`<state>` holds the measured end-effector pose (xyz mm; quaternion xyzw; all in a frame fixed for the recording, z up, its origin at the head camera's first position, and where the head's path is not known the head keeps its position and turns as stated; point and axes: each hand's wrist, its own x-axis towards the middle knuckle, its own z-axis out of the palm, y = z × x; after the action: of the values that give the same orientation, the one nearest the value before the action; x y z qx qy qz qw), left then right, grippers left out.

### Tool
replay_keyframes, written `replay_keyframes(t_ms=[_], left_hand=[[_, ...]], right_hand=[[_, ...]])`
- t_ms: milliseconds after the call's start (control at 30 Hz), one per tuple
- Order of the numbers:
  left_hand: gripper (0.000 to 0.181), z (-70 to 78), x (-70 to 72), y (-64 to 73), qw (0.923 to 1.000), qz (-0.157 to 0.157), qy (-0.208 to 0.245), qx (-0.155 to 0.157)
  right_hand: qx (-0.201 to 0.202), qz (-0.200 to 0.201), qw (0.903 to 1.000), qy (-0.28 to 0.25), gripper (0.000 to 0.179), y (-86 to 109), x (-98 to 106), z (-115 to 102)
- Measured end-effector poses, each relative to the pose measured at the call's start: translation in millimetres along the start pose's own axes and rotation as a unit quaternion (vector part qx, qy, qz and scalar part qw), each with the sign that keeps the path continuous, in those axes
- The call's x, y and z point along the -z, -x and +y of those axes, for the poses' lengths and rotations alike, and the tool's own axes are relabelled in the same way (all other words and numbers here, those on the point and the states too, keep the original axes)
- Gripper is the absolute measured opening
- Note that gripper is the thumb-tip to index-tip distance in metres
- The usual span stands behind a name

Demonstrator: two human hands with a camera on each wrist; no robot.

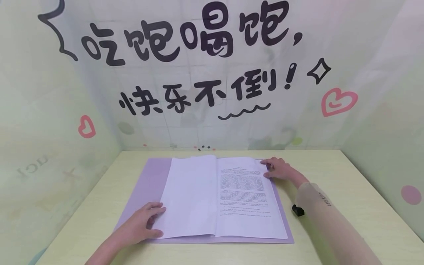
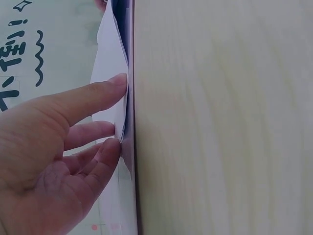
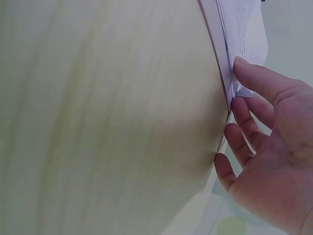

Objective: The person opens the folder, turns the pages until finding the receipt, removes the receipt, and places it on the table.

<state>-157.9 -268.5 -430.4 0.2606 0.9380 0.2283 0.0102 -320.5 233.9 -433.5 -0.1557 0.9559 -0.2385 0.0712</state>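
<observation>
At the purple folder's (image 1: 154, 176) left, my left grip (image 1: 140, 222) is resting loosely, unclenched, on the thin blank page (image 1: 190, 195); uneven pressing would be creasing it. The flat folder is lying open on the wood-grained desk (image 1: 89, 213). Right of the folder, a small black object (image 1: 298, 210) is sitting. At the folder's far right, my right grip (image 1: 281, 170) is touching the printed page's (image 1: 245, 200) edge, fingers parted, so sheets could be slipping.
</observation>
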Motion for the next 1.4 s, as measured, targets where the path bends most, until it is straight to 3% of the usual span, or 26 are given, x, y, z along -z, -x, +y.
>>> replay_keyframes(t_ms=[167, 600, 700, 900, 1200, 1400], left_hand=[[0.070, -0.1, -0.2, 0.8, 1.0000, -0.001, 0.002, 0.001], [0.070, 0.1, 0.2, 1.5, 0.9999, 0.004, 0.010, 0.003], [0.071, -1.0, 0.2, 1.6, 1.0000, 0.003, 0.009, -0.001], [0.070, -1.6, 1.0, 1.1, 0.9999, -0.001, 0.007, 0.007], [0.070, -2.4, 0.0, 2.1, 0.9999, -0.002, 0.011, 0.013], [0.071, -0.9, 0.8, 2.0, 0.9998, -0.004, 0.005, 0.020]], right_hand=[[0.012, -0.002, 0.9997, -0.022, 0.057, -1.1, -2.2, -0.1], [0.016, 0.059, 0.9892, -0.133, 0.050, 2.2, 1.3, -1.1], [0.032, 0.056, 0.9856, -0.156, 0.049, 4.1, 6.4, -3.6], [0.021, 0.040, 0.9767, -0.210, 0.042, 7.6, 19.8, -8.4], [0.033, 0.014, 0.9725, -0.230, 0.043, 7.8, 40.2, -15.5], [0.041, 0.002, 0.9754, -0.217, 0.039, -0.1, 59.2, -26.3]])
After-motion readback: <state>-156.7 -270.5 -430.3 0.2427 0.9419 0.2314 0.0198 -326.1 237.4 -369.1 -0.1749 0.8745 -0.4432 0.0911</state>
